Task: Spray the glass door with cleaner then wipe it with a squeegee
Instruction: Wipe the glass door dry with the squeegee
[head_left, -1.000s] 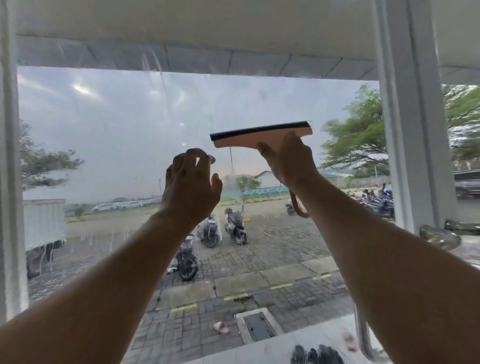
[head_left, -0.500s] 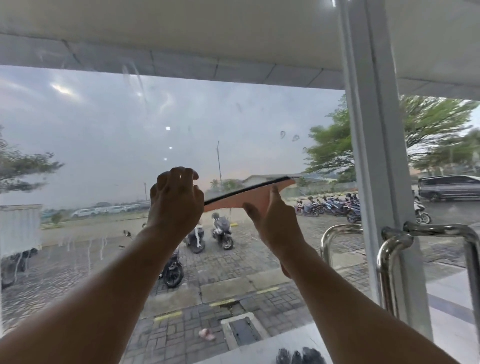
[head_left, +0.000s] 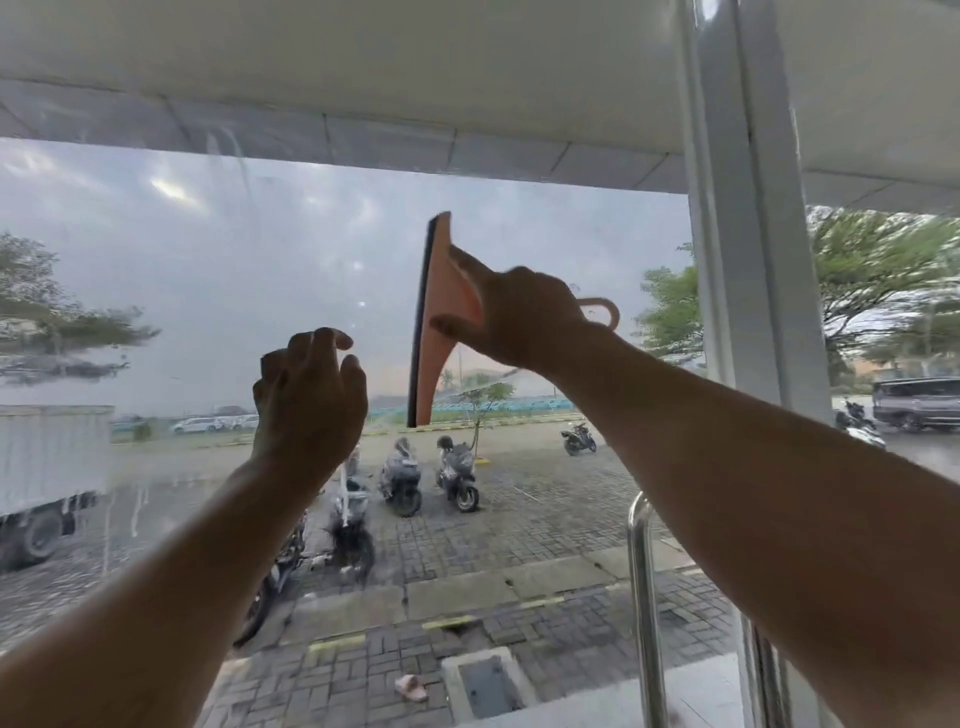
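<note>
Our right hand (head_left: 524, 317) grips the orange plastic squeegee (head_left: 439, 322), its black blade upright at the streaked glass door (head_left: 208, 260). Left of it, our left hand (head_left: 309, 400) hovers loosely curled, holding nothing. Chrome tube handle (head_left: 644, 597) near right; parked scooters (head_left: 457, 473) far outside.

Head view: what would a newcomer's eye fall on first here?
The orange squeegee stands out mid-frame, turned upright with its dark blade facing left and gripped by the right hand at the glass door. Just lower left, the left hand is raised with loosely curled fingers, holding nothing. Drip streaks mark the glass at lower left.
</note>
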